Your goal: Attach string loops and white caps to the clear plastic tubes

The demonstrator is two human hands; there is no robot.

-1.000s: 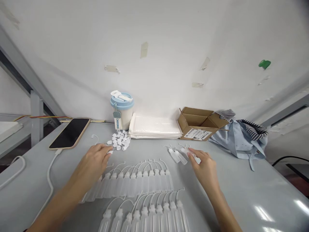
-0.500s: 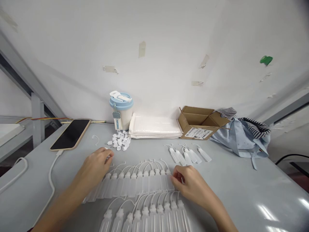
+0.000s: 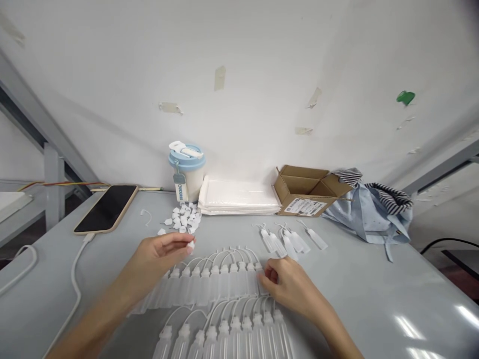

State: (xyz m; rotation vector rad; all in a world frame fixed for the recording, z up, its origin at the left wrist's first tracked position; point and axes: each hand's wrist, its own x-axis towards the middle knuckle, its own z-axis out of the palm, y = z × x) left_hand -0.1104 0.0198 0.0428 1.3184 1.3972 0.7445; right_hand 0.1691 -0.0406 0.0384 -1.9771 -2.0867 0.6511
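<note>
Pinched between the thumb and fingers of my left hand (image 3: pixel 159 252) is a small white needle-tip cap (image 3: pixel 191 245), held above the left half of a row of squeeze bottles (image 3: pixel 204 289). These are translucent, lie side by side, and have thin curved tubes at their necks. My right hand (image 3: pixel 290 281) is curled at the right end of this row, thumb and fingertips on the last bottle (image 3: pixel 261 285). A second row of similar bottles (image 3: pixel 235 339) lies closer to me. Behind my left hand sits a pile of white caps (image 3: pixel 186 217).
Several loose bottles (image 3: pixel 294 242) lie behind my right hand. Along the wall stand a lidded cup (image 3: pixel 192 179), a stack of white packets (image 3: pixel 239 197), an open cardboard box (image 3: pixel 305 199) and a blue cloth bag (image 3: pixel 359 209). A phone (image 3: pixel 107 209) with a white cable lies left.
My left hand has moved right from near the cap pile to over the bottle row, a white cap now visible in its fingers. My right hand stays at the row's right end.
</note>
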